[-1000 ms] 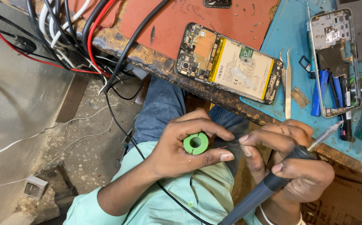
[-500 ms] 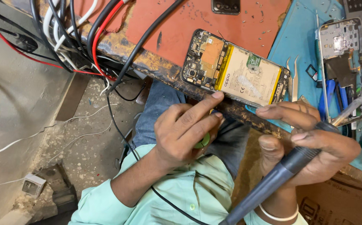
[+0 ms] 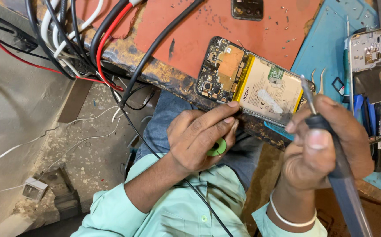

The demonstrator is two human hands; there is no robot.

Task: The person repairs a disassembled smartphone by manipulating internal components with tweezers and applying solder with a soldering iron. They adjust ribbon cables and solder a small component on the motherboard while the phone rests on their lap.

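Steadying the opened phone (image 3: 252,85) at the worktop (image 3: 177,81) edge: left hand (image 3: 199,138), fingers curled round a green spool (image 3: 217,148); right hand (image 3: 326,145), fingers pinching a soldering iron (image 3: 331,149), tip just above. Next move judged to need precise lowering.

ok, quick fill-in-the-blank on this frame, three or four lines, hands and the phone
1. The left hand holds a small ____ ring.
2. The right hand grips a soldering iron, its tip pointing toward the opened ____.
3. The phone lies with its back cover ____, battery showing.
4. The right wrist wears a white ____.

Missing words: green; phone; off; bangle
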